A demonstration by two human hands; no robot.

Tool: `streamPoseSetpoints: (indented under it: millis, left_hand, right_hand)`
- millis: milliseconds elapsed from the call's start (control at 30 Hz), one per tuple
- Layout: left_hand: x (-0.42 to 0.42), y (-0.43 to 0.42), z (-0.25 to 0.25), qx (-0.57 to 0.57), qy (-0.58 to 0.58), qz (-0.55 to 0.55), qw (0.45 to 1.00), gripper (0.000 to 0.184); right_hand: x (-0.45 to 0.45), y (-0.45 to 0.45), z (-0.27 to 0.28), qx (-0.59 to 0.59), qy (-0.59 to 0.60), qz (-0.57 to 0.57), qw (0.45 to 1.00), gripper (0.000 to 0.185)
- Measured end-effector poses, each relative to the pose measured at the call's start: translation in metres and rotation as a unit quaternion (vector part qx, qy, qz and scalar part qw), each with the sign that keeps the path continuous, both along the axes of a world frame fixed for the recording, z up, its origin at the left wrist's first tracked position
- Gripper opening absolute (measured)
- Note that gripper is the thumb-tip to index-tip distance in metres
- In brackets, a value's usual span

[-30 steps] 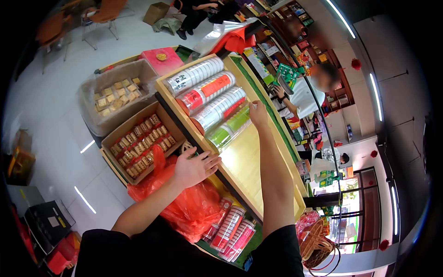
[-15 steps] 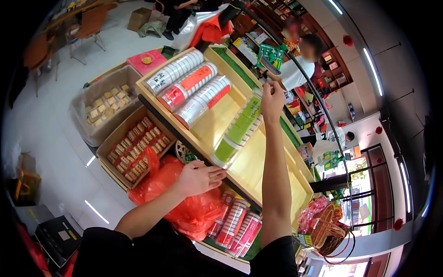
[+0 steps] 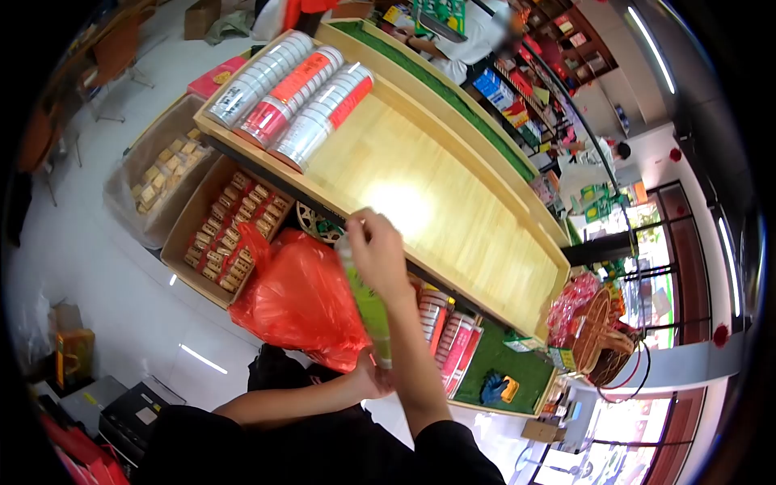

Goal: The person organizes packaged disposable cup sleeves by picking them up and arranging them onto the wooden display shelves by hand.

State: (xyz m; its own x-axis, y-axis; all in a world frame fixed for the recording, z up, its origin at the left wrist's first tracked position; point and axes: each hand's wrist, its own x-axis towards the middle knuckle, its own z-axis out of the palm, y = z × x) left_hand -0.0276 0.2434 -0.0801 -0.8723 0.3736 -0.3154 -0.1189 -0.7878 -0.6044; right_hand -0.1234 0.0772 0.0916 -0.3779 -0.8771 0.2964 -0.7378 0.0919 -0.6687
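Note:
A clear plastic canister with a green label is held upright in front of me, beside the red plastic bag. My right hand is closed around its upper end. At its lower end is my left hand, supporting the bottom, with its fingers partly hidden. Behind them, the wooden display tray holds several clear canisters at its far left, one with a red label.
A box of red-and-tan packs and a lined bin of pale blocks stand at left. More red-labelled canisters sit on the lower green shelf. Wicker baskets are at right. A person in white stands beyond the tray.
The green-labelled canister has been lifted out of the tray and brought down towards my body. Both hands moved with it. The view has shifted.

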Motion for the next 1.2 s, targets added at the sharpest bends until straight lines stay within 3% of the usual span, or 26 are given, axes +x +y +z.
streamPoseSetpoints:
  millis: [33,67,100,167,300,367,433,500,533,600,667,700,733,833,867,1000,1200]
  left_hand:
    - [0.004,-0.003,0.019,-0.005,-0.080,-0.048,0.996,0.058]
    - [0.007,0.003,0.043,-0.123,-0.093,-0.055,0.987,0.052]
    - [0.003,0.043,-0.020,-0.073,0.076,0.041,0.994,0.039]
    - [0.019,0.083,-0.093,-0.208,0.185,-0.037,0.960,0.030]
    - [0.023,0.089,-0.096,-0.214,0.298,-0.009,0.930,0.035]
    - [0.025,0.065,-0.054,-0.025,0.220,-0.027,0.975,0.036]
    - [0.025,0.062,-0.046,-0.048,0.234,-0.045,0.970,0.035]
    - [0.030,0.061,-0.049,-0.187,0.253,-0.062,0.947,0.030]
    - [0.030,0.054,-0.057,-0.193,0.255,-0.080,0.944,0.030]
    - [0.048,0.087,-0.050,-0.397,0.290,-0.111,0.863,0.031]
    - [0.053,0.095,-0.048,-0.495,0.315,-0.136,0.798,0.032]
    - [0.051,0.098,-0.043,-0.239,0.175,-0.233,0.927,0.036]
    - [0.047,0.095,-0.036,0.037,0.009,-0.305,0.952,0.043]
    - [0.046,0.079,0.003,0.011,0.026,-0.361,0.932,0.048]
    - [0.040,0.087,0.014,-0.113,-0.104,-0.442,0.884,0.048]
    - [0.054,0.087,-0.001,-0.155,-0.178,-0.524,0.818,0.045]
    - [0.055,0.082,-0.006,-0.077,-0.078,-0.534,0.838,0.036]
  right_hand:
    - [0.008,0.012,-0.010,-0.025,0.000,0.005,1.000,0.014]
    - [0.016,0.020,-0.019,-0.023,-0.003,-0.005,1.000,0.014]
    - [0.024,0.028,-0.029,-0.011,0.004,-0.017,1.000,0.013]
    - [0.033,0.039,-0.049,0.005,0.005,-0.049,0.999,0.011]
    - [0.027,0.051,-0.070,0.033,0.083,-0.050,0.995,0.009]
    - [0.018,0.057,-0.061,0.003,0.080,-0.067,0.995,0.009]
    - [0.008,0.065,-0.060,0.006,0.064,-0.113,0.992,0.009]
    - [-0.001,0.075,-0.062,-0.008,0.046,-0.154,0.987,0.008]
    - [-0.008,0.075,-0.065,-0.031,0.046,-0.173,0.983,0.008]
    - [-0.006,0.111,-0.067,0.003,0.021,-0.216,0.976,0.008]
    - [-0.015,0.130,-0.073,0.023,0.006,-0.254,0.967,0.009]
    - [-0.017,0.141,-0.071,0.026,0.002,-0.266,0.964,0.009]
    - [-0.020,0.148,-0.070,0.029,-0.003,-0.300,0.954,0.010]
    - [-0.028,0.177,-0.074,0.041,-0.036,-0.361,0.931,0.012]
    - [-0.031,0.185,-0.076,0.015,-0.056,-0.386,0.921,0.010]
    - [-0.033,0.222,-0.056,-0.028,-0.064,-0.448,0.891,0.008]
    - [-0.032,0.273,-0.054,-0.088,-0.087,-0.527,0.841,0.010]
